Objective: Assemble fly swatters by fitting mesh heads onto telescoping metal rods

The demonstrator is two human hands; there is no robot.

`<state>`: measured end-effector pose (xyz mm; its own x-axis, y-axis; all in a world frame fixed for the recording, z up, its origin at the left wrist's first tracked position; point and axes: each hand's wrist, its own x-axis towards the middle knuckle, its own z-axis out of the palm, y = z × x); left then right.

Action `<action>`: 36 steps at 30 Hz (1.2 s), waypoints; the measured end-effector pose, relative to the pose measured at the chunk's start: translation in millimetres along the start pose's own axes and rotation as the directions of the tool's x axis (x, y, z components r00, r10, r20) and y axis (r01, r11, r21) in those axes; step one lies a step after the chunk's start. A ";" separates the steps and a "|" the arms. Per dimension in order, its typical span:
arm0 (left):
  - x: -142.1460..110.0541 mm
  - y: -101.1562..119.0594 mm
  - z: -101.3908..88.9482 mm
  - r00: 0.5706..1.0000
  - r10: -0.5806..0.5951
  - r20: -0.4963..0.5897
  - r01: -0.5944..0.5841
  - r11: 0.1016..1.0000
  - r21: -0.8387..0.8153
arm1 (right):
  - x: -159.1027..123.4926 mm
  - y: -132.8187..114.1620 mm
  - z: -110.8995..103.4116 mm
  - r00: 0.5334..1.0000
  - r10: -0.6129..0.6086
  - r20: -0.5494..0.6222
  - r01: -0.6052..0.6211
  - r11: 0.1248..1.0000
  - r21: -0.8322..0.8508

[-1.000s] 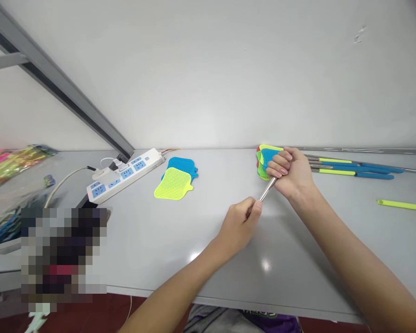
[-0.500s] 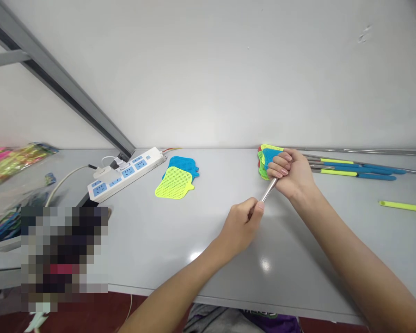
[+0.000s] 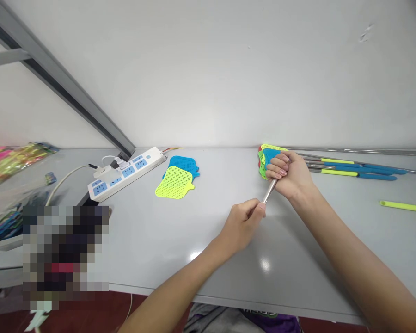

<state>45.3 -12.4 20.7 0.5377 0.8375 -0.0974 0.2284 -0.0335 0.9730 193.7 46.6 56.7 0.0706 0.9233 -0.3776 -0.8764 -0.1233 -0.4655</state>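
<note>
My right hand (image 3: 289, 175) is closed around a steel fly swatter rod (image 3: 270, 191), just below a mesh plastic swatter head (image 3: 262, 167) in yellow-green, with blue and a little red layered at its edges. My left hand (image 3: 243, 223) pinches the rod's lower end, so the two hands sit close together. Farther left on the table lie a yellow-green mesh head (image 3: 174, 183) and a blue mesh head (image 3: 184, 164), partly overlapping. Neither hand touches those.
Several blue and yellow-green swatter handles (image 3: 353, 169) lie at the back right, with a yellow-green tube (image 3: 404, 206) near them. A white power strip (image 3: 126, 173) with plugs sits back left beside a colourful plastic bag (image 3: 14, 159). A white wall (image 3: 208, 83) rises behind the grey table (image 3: 180, 249).
My left hand has shifted slightly up and right along the rod, closer to my right hand. The rod's angle has changed a little, and the loose heads have not moved.
</note>
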 end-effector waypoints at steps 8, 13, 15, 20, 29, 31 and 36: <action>0.8 -1.8 0.8 1.000 -0.011 -0.010 0.011 1.000 -0.003 | 0.5 2.7 0.5 1.000 0.009 0.004 -0.009 1.000 0.003; 1.0 -2.1 0.2 1.000 -0.004 -0.003 0.004 1.000 0.005 | 1.0 2.8 0.0 1.000 0.014 0.009 -0.015 1.000 0.011; 1.1 -2.5 -0.2 1.000 -0.002 0.001 0.002 1.000 0.009 | 1.5 2.9 -0.5 1.000 0.016 0.010 -0.016 1.000 0.011; 1.2 -1.9 -0.3 1.000 -0.002 0.003 0.002 1.000 0.022 | 2.9 3.1 -1.3 1.000 0.018 0.009 -0.018 1.000 0.005; 1.1 1.8 0.8 0.999 0.028 -0.024 -0.026 0.994 0.103 | 4.7 2.4 -3.6 1.000 0.022 0.008 -0.022 1.000 -0.008; 1.0 1.8 0.7 0.999 0.031 -0.020 -0.029 0.993 0.111 | 4.6 2.3 -3.8 1.000 0.018 0.016 -0.018 1.000 -0.017; 0.7 0.5 1.1 0.999 0.040 -0.024 -0.037 0.991 0.128 | 3.7 2.9 -2.4 0.999 0.002 0.055 0.002 0.997 -0.073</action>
<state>46.7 -12.4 20.9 0.5265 0.8485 -0.0530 0.3103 -0.1338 0.9412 192.6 48.8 52.1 0.0430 0.9416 -0.3340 -0.8390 -0.1475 -0.5238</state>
